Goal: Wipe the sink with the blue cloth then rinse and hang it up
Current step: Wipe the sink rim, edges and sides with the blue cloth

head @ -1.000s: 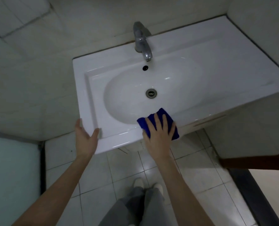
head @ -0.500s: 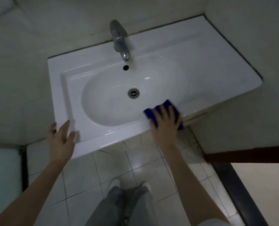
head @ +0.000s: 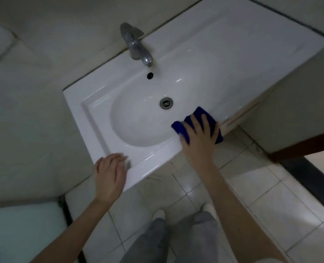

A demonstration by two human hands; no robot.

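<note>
A white sink (head: 223,59) fills the upper middle of the view, with a metal tap (head: 136,46) at its back and a drain (head: 166,102) in the bowl. A folded blue cloth (head: 178,127) lies on the sink's front rim, right of the bowl. My right hand (head: 198,137) presses flat on the cloth with straight, spread fingers. My left hand (head: 110,173) rests with flat fingers on the sink's front left corner.
Tiled walls close in behind and left of the sink. A tiled floor (head: 252,196) lies below, with my legs and shoes (head: 159,215) near the bottom middle. A dark threshold strip (head: 309,179) runs at the right. A pale panel (head: 20,232) sits at bottom left.
My right hand has slid the cloth to the right along the front rim. My left hand came down from beside the sink onto its front left corner. The camera view shifted.
</note>
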